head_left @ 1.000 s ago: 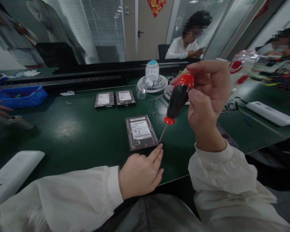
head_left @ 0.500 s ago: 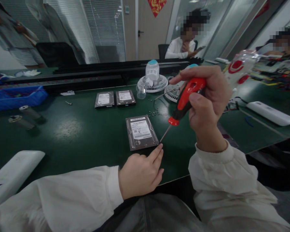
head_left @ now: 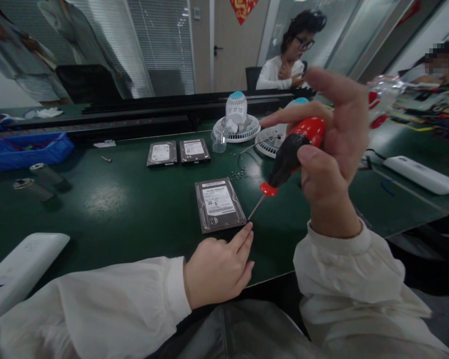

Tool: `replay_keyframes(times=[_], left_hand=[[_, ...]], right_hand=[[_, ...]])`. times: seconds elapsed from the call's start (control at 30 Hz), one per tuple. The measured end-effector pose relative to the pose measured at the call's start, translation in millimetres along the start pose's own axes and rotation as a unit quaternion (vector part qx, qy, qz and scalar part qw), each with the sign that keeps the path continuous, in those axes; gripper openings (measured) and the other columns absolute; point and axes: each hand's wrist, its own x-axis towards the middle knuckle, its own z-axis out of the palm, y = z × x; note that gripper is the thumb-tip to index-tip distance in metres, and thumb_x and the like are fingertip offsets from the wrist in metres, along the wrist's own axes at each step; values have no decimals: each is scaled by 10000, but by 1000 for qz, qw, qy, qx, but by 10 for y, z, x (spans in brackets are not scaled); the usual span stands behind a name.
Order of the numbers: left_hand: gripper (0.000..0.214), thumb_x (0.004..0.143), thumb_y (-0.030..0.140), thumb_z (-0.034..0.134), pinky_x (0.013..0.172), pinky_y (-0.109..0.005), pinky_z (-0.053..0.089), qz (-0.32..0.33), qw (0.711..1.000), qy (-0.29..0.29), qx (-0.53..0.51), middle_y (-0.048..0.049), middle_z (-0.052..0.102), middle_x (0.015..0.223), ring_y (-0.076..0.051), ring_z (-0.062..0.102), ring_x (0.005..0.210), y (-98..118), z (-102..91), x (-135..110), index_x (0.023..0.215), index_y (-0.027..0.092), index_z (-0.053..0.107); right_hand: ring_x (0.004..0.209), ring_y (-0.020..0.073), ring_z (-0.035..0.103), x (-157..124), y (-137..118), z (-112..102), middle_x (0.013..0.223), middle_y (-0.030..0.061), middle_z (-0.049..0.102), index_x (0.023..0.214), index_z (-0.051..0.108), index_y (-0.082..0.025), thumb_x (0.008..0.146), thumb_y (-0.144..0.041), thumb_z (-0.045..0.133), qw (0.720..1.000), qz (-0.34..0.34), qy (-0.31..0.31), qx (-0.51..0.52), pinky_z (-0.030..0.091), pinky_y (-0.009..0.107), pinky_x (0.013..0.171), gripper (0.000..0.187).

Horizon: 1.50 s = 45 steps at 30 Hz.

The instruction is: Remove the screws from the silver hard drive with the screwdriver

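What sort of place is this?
Probably an electronics work area in an office-like room: a screwdriver angled to the corner of a hard drive on the green table, with window blinds beyond.

- A workshop bench in an office-like room.
- Office signs: glass partitions (head_left: 335,57) with blinds (head_left: 159,50), a wooden door (head_left: 234,62) with a lever handle (head_left: 218,48), a black chair (head_left: 88,82).
- Workshop signs: a long green tabletop (head_left: 138,224) bearing hard drives (head_left: 219,202), scattered small screws (head_left: 238,174), metal cylinders (head_left: 34,189), a blue bin (head_left: 30,152) and, at the far right, tangled coloured wires (head_left: 447,119).
- A screwdriver (head_left: 286,159) tilts, tip at one hard drive's corner.
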Motion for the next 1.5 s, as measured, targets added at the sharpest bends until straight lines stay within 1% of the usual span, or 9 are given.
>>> replay_keyframes(times=[0.13, 0.33, 0.47, 0.63, 0.73, 0.87, 1.1, 1.3, 1.5], left_hand=[[564, 995, 359, 367, 582, -340, 559, 0, 1000, 2, 5, -210, 394, 1555, -189, 725, 722, 6, -5, 0, 1449, 47, 486], [555, 996, 351, 364, 582, -346, 567, 0, 1000, 0, 2, -196, 383, 1563, -194, 727, 733, 2, -2, 5, 1441, 48, 497], [558, 994, 352, 372, 579, -348, 567, -2, 1000, 0, 0, -198, 381, 1563, -192, 727, 729, 3, -1, 4, 1446, 48, 491], [557, 996, 359, 365, 594, -338, 569, -3, 1000, -1, 2, -189, 381, 1565, -190, 729, 735, 2, -7, 1, 1441, 53, 499], [557, 995, 356, 364, 587, -341, 568, 0, 1000, 2, 1, -192, 378, 1564, -188, 727, 725, -4, -10, 2, 1439, 49, 502], [557, 995, 353, 363, 576, -343, 565, 0, 1000, 3, 3, -190, 384, 1560, -190, 725, 723, -8, -16, 4, 1441, 47, 500], [565, 998, 360, 349, 567, -345, 567, -2, 1000, 3, -1, -174, 382, 1569, -190, 725, 728, -6, -8, 2, 1447, 48, 490], [563, 996, 362, 356, 574, -358, 576, 0, 1000, 5, -3, -182, 390, 1562, -190, 722, 710, -5, 0, 2, 1437, 44, 500], [572, 996, 363, 346, 578, -360, 582, -2, 1000, 2, -7, -174, 379, 1570, -200, 730, 738, -7, 0, 2, 1449, 42, 483]], right_hand=[[813, 192, 698, 47, -51, -35, 972, 17, 703, 1156, 627, -300, 848, -563, 580, 997, -54, 2, -55, 544, 371, 762, 408], [562, 116, 544, 117, -88, -184, 784, -4, 688, 1051, 678, -249, 779, -520, 716, 966, -89, -17, -243, 437, 296, 588, 386], [481, 93, 441, 111, -93, -244, 700, -15, 655, 1086, 712, -261, 819, -416, 642, 975, -93, -18, -199, 390, 280, 518, 316], [760, 200, 684, 88, -78, -235, 904, 49, 730, 1301, 642, -264, 900, -439, 451, 996, -46, -72, -38, 529, 360, 677, 477], [815, 206, 702, 101, -111, -245, 1026, 64, 745, 1283, 634, -258, 897, -472, 504, 983, -80, -70, -149, 527, 365, 727, 460], [588, 151, 579, 133, -196, -281, 752, 15, 677, 1097, 672, -244, 820, -481, 646, 946, -103, -60, -301, 409, 325, 573, 365], [787, 180, 644, 189, -205, -309, 1061, 60, 592, 1284, 564, -266, 792, -370, 620, 989, -45, -142, 19, 464, 327, 606, 506], [674, 182, 577, 239, -391, -341, 776, 35, 635, 1028, 670, -189, 868, -605, 560, 939, 20, -156, -305, 416, 373, 691, 459], [754, 139, 552, 285, -480, -423, 1049, 31, 601, 1142, 599, -245, 827, -338, 679, 965, 72, -212, -136, 463, 298, 666, 338]])
